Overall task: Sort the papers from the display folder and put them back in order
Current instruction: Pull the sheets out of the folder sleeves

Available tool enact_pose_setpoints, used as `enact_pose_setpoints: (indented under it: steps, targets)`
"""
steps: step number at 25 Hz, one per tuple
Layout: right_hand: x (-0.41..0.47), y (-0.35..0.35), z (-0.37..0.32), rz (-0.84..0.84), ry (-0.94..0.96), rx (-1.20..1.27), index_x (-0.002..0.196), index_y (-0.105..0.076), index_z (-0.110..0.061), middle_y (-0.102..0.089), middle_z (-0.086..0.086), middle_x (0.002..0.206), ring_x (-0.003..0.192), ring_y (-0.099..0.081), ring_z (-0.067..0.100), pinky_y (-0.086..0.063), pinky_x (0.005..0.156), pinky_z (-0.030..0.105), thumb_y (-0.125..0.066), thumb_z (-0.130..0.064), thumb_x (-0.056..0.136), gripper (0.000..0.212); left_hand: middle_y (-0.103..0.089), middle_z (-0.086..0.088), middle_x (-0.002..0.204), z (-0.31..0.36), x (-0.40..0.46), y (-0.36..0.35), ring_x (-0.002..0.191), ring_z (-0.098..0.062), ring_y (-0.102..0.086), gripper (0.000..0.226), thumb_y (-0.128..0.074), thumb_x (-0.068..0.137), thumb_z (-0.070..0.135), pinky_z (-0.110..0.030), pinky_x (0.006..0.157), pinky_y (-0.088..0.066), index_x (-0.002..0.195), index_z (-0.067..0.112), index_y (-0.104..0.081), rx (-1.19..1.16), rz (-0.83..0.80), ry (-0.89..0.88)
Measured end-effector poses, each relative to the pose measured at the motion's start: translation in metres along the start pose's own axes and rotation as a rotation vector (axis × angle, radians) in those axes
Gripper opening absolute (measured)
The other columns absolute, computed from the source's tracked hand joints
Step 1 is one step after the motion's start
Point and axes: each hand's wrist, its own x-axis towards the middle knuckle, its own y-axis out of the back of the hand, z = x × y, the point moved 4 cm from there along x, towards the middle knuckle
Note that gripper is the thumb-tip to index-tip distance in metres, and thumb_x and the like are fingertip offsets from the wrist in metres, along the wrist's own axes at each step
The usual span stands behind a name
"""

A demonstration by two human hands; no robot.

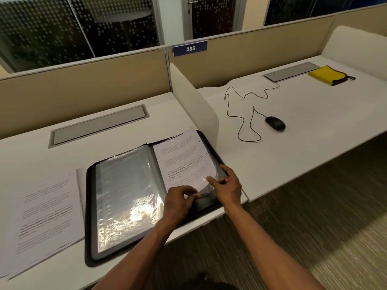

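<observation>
A black display folder (pixel 90 237) lies open on the white desk (pixel 33 147). Its left side shows empty clear sleeves (pixel 125 189) with glare. On the right side a printed sheet (pixel 182 160) sits partly in a sleeve, its top edge sticking out beyond the folder. My left hand (pixel 180 203) pinches the sleeve's lower edge near the spine. My right hand (pixel 227 185) rests on the folder's lower right corner, its index finger pressing the sheet's bottom. Loose printed papers (pixel 46 216) lie to the left of the folder.
A white divider panel (pixel 194 101) stands right behind the folder. Beyond it, on the neighbouring desk, lie a black wired mouse (pixel 275 123) and a yellow cloth (pixel 327 75). A grey cable hatch (pixel 98 126) sits at the back. Carpeted floor lies to the right.
</observation>
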Motion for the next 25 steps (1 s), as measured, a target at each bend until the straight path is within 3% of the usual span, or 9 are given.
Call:
enact_pose_setpoints:
  steps: [3,7,10,12,13,16,20,22,25]
  targets:
    - [-0.002,0.006,0.000,-0.028,0.072,-0.019,0.141,-0.053,-0.025,-0.064,-0.004,0.072,0.071,-0.063,0.010,-0.056,0.079,0.032,-0.086,-0.038,0.076,0.074,-0.069,0.023,0.076,-0.004,0.001,0.006,0.080,0.007,-0.065,0.019,-0.079,0.084,0.024,-0.012,0.074,-0.048,0.075,0.039,-0.071,-0.101,0.074,0.044]
    - [-0.021,0.020,-0.002,0.072,0.219,-0.124,0.136,-0.053,-0.022,-0.063,-0.004,0.091,0.078,-0.059,0.005,-0.047,0.067,0.014,-0.085,-0.039,0.077,0.070,-0.066,0.029,0.076,-0.006,-0.005,0.011,0.080,0.011,-0.065,0.026,-0.080,0.083,0.023,-0.005,0.069,-0.046,0.075,0.044,-0.067,-0.175,0.150,0.082]
    - [-0.057,0.013,-0.016,0.226,0.838,-0.417,0.112,-0.066,-0.009,-0.061,0.002,0.096,0.084,-0.056,0.014,-0.052,0.070,0.027,-0.070,-0.017,0.090,0.024,-0.068,0.026,0.079,-0.005,-0.007,0.011,0.080,0.009,-0.066,0.019,-0.078,0.084,0.025,-0.005,0.073,-0.049,0.080,0.041,-0.069,-0.171,0.179,0.056]
    - [-0.074,-0.009,-0.013,0.072,1.168,-0.613,0.107,-0.072,-0.006,-0.067,0.009,0.099,0.096,-0.063,0.024,-0.057,0.083,0.036,-0.052,-0.010,0.094,0.024,-0.069,0.023,0.079,-0.004,-0.009,0.011,0.080,0.007,-0.066,0.014,-0.078,0.085,0.026,-0.007,0.074,-0.050,0.082,0.037,-0.070,-0.175,0.188,0.037]
    - [-0.074,-0.020,-0.009,-0.012,1.232,-0.717,0.111,-0.071,-0.005,-0.068,0.011,0.105,0.106,-0.063,0.027,-0.055,0.094,0.039,-0.048,-0.011,0.096,0.028,-0.069,0.023,0.079,-0.004,-0.009,0.011,0.080,0.007,-0.066,0.013,-0.077,0.086,0.025,-0.006,0.074,-0.050,0.083,0.036,-0.070,-0.174,0.194,0.027]
    - [-0.060,-0.038,0.005,-0.119,1.293,-1.076,0.123,-0.066,-0.003,-0.067,0.015,0.122,0.128,-0.055,0.034,-0.037,0.115,0.045,-0.063,-0.015,0.089,0.035,-0.063,0.029,0.077,-0.002,-0.012,0.012,0.082,0.012,-0.064,0.011,-0.076,0.087,0.026,-0.003,0.071,-0.046,0.086,0.035,-0.070,-0.144,0.245,0.018]
    - [-0.034,-0.047,0.010,-0.216,1.261,-1.443,0.133,-0.056,0.003,-0.061,0.026,0.130,0.133,-0.050,0.042,-0.031,0.119,0.050,-0.077,-0.020,0.082,0.060,-0.062,0.030,0.078,0.003,-0.017,0.013,0.084,0.011,-0.064,0.010,-0.076,0.087,0.028,-0.009,0.073,-0.048,0.087,0.036,-0.070,-0.141,0.266,-0.016]
    - [-0.027,-0.053,0.000,-0.255,1.260,-1.450,0.132,-0.057,0.004,-0.067,0.028,0.115,0.118,-0.061,0.042,-0.044,0.110,0.050,-0.081,-0.018,0.078,0.063,-0.064,0.029,0.078,0.004,-0.020,0.012,0.083,0.009,-0.065,0.007,-0.076,0.086,0.030,-0.013,0.074,-0.051,0.088,0.035,-0.072,-0.147,0.266,-0.028]
    - [-0.025,-0.062,-0.014,-0.317,1.230,-1.477,0.121,-0.066,-0.002,-0.072,0.019,0.095,0.091,-0.069,0.033,-0.054,0.094,0.046,-0.074,-0.020,0.086,0.040,-0.066,0.026,0.080,0.003,-0.023,0.013,0.083,0.007,-0.066,0.004,-0.076,0.086,0.032,-0.015,0.075,-0.053,0.090,0.031,-0.075,-0.156,0.267,-0.030]
